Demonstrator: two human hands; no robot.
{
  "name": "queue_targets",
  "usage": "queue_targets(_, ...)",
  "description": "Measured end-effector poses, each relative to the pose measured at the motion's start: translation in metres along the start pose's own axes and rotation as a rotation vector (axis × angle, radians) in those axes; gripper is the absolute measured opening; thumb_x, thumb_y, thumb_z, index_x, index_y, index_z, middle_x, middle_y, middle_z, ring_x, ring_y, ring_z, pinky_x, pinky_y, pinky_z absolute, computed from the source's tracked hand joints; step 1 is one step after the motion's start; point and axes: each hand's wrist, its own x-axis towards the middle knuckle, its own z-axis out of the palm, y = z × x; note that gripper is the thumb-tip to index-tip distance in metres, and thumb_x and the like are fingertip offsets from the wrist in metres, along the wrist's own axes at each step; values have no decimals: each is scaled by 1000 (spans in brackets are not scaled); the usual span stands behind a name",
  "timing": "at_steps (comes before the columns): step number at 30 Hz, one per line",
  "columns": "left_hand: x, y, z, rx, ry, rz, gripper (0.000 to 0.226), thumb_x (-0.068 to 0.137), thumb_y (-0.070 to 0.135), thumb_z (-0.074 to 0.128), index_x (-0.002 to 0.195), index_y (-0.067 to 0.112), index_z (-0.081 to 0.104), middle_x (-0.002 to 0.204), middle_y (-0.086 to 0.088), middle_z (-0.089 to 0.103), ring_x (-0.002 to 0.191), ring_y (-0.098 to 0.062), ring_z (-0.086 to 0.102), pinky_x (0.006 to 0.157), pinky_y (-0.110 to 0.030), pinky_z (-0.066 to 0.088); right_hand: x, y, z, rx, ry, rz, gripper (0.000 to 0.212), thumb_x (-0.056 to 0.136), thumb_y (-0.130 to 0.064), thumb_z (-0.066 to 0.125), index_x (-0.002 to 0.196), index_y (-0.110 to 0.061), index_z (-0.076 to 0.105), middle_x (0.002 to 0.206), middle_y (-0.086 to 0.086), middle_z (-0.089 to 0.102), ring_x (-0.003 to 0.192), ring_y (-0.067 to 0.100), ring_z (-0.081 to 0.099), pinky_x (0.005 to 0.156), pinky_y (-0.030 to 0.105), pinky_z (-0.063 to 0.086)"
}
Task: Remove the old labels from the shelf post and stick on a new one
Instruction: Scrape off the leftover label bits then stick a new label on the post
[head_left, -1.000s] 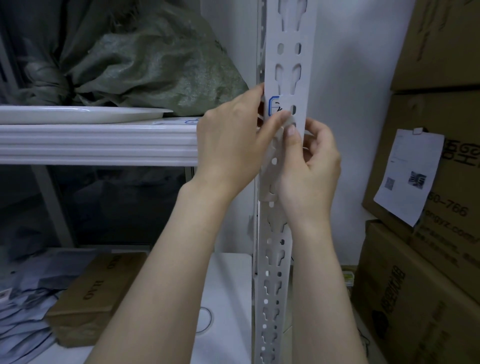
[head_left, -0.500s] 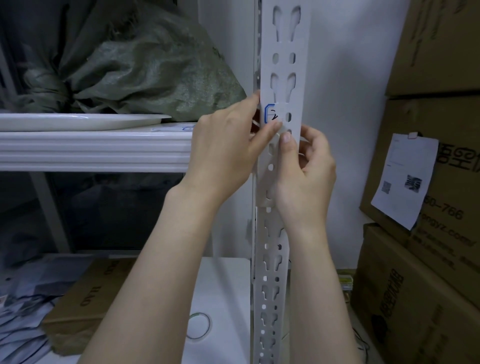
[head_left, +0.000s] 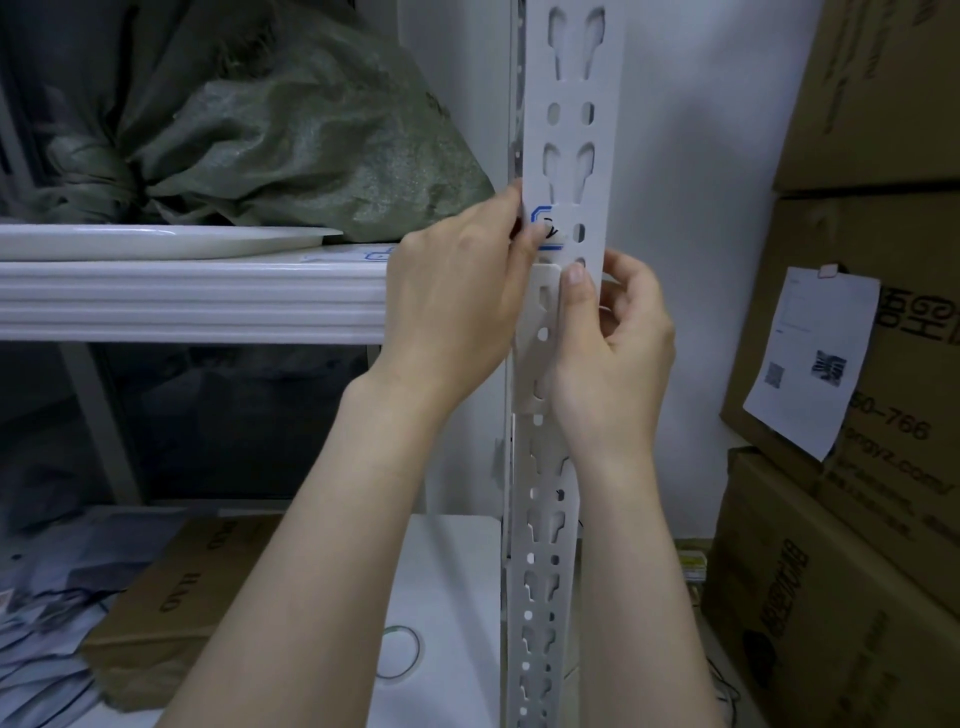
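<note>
A white slotted shelf post (head_left: 569, 124) runs vertically through the middle of the view. A small white label (head_left: 556, 221) with a blue border and black handwriting is stuck on its front, level with the shelf. My left hand (head_left: 457, 296) reaches in from the left; its fingertips pinch the label's lower left edge at the post's corner. My right hand (head_left: 618, 348) holds the post just below, with the thumb pressed on the front face under the label and the fingers curled behind.
A white shelf beam (head_left: 182, 296) carries a green woven sack (head_left: 311, 145), a white tray (head_left: 156, 241) and another blue-edged label (head_left: 378, 253). Stacked cardboard boxes (head_left: 872, 130) with a paper slip (head_left: 810, 358) stand at the right. Below lie a tape roll (head_left: 397, 652) and a flat box (head_left: 156, 613).
My left fingertips slid off the label's face to its lower left edge, so more of it shows. My right thumb has stayed under the label.
</note>
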Motion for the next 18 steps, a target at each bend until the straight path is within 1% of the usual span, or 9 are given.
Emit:
queue_targets(2, 0, 2, -1, -16, 6, -15, 29, 99, 33, 40, 102, 14, 62, 83, 3, 67, 70, -25, 61, 59, -40, 45, 0, 1, 0, 0, -1, 3, 16, 99, -23, 55, 115, -20, 57, 88, -19, 63, 76, -11, 63, 62, 6, 46)
queue_targets(3, 0, 3, -1, -25, 3, -24, 30, 98, 37, 41, 100, 16, 62, 82, 6, 66, 70, -23, 61, 60, -39, 45, 0, 0, 0, 2, -2, 5, 18, 99, -24, 55, 117, -18, 57, 88, -18, 64, 77, -10, 63, 63, 6, 46)
queue_targets(6, 2, 8, 0, -51, -7, -75, 34, 91, 50, 45, 100, 22, 62, 85, 9, 68, 75, -16, 63, 65, -38, 50, 0, -1, 0, 22, -5, 11, 23, 99, -23, 55, 120, -14, 58, 91, -13, 66, 77, -9, 65, 61, 6, 47)
queue_targets(8, 4, 8, 1, -65, -11, -106, 37, 88, 53, 46, 101, 24, 63, 88, 10, 69, 77, -16, 64, 67, -38, 52, 0, -1, 0, 28, -6, 14, 23, 99, -23, 55, 121, -15, 58, 92, -13, 66, 77, -8, 65, 60, 6, 47)
queue_targets(14, 6, 8, 1, -97, -33, -149, 37, 86, 50, 46, 105, 25, 64, 92, 11, 69, 80, -13, 65, 71, -38, 53, 0, -2, 0, 24, -17, 19, 20, 99, -24, 55, 118, -19, 57, 87, -18, 63, 75, -11, 63, 60, 6, 47)
queue_targets(18, 5, 7, -1, -91, -46, -133, 32, 89, 42, 45, 105, 22, 64, 94, 8, 71, 80, -18, 65, 70, -40, 51, 0, -2, 0, 15, -13, 11, 14, 99, -23, 56, 113, -23, 55, 86, -21, 62, 75, -12, 63, 61, 6, 46)
